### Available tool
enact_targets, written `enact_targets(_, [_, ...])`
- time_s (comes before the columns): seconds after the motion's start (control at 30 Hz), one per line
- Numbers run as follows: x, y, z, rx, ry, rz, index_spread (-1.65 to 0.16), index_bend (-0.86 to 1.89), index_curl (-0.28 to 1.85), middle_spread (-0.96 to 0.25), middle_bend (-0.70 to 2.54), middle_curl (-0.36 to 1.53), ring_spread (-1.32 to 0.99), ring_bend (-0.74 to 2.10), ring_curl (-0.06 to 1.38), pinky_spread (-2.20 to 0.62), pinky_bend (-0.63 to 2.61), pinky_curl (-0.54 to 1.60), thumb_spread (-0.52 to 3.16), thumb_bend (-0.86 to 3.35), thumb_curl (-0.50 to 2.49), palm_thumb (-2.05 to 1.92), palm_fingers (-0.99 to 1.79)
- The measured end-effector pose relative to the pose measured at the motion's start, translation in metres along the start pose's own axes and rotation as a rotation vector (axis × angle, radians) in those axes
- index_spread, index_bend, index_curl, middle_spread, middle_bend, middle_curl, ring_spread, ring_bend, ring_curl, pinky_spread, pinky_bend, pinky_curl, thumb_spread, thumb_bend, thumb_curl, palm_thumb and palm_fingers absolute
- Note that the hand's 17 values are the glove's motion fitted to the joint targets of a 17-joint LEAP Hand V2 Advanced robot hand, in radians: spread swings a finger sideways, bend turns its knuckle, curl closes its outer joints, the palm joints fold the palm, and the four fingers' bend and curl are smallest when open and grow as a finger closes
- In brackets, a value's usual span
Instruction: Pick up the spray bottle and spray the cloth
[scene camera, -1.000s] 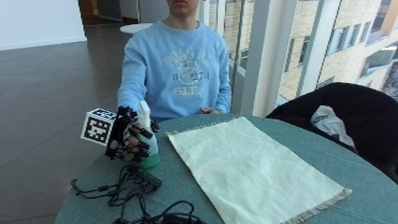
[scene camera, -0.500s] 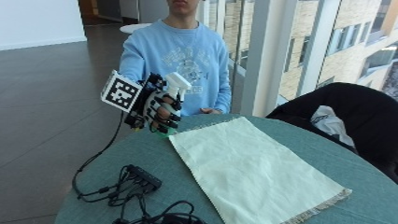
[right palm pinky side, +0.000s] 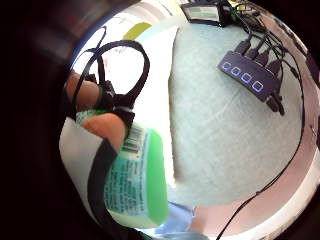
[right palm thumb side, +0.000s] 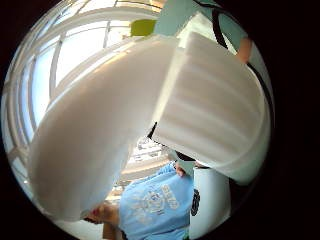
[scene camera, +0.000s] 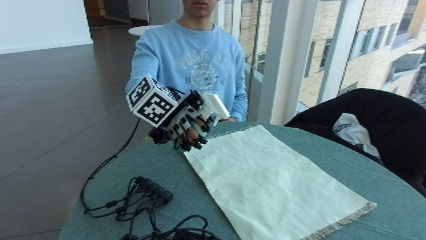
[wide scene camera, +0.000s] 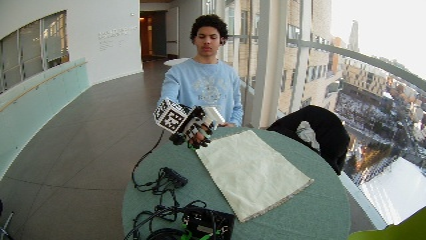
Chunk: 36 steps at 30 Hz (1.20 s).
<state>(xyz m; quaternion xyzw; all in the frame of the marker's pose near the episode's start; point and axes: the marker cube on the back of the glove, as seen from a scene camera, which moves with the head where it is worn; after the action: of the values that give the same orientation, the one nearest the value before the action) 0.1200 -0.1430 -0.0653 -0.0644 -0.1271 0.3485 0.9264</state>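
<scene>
My gloved right hand grips a spray bottle above the near left corner of the cloth, lifted off the round table. The bottle's white spray head tilts toward the cloth. Its green body with a barcode label lies against my palm in the little finger side view, fingers curled round it. The white head fills the thumb side view. The cream cloth lies flat across the table's middle.
A black hub with tangled cables lies on the table's left front part. A dark chair with a jacket stands at the right. Windows and a pillar rise behind the table.
My hand lifted the bottle from the table's left part, raised it and carried it toward the cloth's corner, tilting its head toward the cloth.
</scene>
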Motion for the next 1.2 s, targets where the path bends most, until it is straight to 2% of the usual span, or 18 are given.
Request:
enact_targets(0.3, [0.004, -0.003, 0.013, -0.062, 0.063, 0.066, -0.25, 0.15, 0.42, -0.10, 0.20, 0.45, -0.04, 0.49, 0.40, 0.16, 0.21, 0.36, 0.65, -0.03, 0.64, 0.95, 1.13])
enact_targets(1.2, [0.007, -0.008, 0.029, -0.089, 0.017, 0.082, -0.23, 0.15, 0.43, -0.10, 0.19, 0.46, -0.04, 0.49, 0.40, 0.15, 0.22, 0.37, 0.68, -0.03, 0.67, 0.95, 1.12])
